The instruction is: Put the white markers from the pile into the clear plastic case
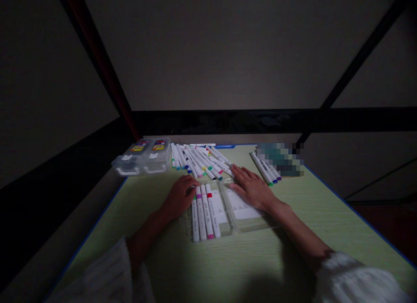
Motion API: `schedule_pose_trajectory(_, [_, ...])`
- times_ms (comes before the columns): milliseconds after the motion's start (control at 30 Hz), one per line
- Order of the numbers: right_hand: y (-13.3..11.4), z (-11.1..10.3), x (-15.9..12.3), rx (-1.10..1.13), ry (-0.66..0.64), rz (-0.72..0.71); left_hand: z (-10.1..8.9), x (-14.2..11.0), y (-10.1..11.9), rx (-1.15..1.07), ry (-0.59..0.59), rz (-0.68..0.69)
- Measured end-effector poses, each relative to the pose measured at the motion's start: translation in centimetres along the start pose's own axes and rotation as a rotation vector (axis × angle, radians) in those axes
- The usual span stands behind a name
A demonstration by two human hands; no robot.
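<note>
A clear plastic marker case (pixel 230 214) lies unfolded on the table, with several white markers (pixel 205 214) side by side in its left half. My left hand (pixel 180 196) is at the case's upper left edge, its fingers bent round that edge and close to the markers' upper ends. Stretched flat over the right half is my right hand (pixel 252 188), fingers extended and fingertips by the loose pile of markers (pixel 198 159). No marker shows in its grasp. White paper (pixel 243 207) is visible in the right half.
Two clear carry cases (pixel 154 157) with coloured labels stand at the back left. More markers (pixel 262 169) lie at the right, beside a blurred-out greenish item (pixel 280 159). The greenish table (pixel 156 259) has a blue edge; behind it rises a pale wall (pixel 208 51).
</note>
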State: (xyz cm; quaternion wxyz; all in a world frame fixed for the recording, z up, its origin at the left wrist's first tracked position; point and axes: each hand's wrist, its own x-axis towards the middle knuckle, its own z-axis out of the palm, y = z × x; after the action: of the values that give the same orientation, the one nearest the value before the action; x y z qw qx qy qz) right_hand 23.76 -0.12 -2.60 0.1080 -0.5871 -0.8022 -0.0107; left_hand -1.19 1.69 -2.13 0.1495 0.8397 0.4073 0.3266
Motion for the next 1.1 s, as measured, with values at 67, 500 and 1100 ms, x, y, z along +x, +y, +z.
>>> schedule_pose_trajectory(67, [-0.08, -0.16, 0.01, 0.005, -0.012, 0.002, -0.04, -0.01, 0.06, 0.000, -0.001, -0.004])
schedule_pose_trajectory(500, [-0.34, -0.77, 0.03, 0.059, 0.013, -0.004, 0.02, -0.07, 0.01, 0.010, -0.012, 0.008])
schedule_pose_trajectory(1100, [-0.13, -0.18, 0.15, 0.011, -0.002, 0.028, -0.01, -0.07, 0.17, 0.000, 0.001, 0.004])
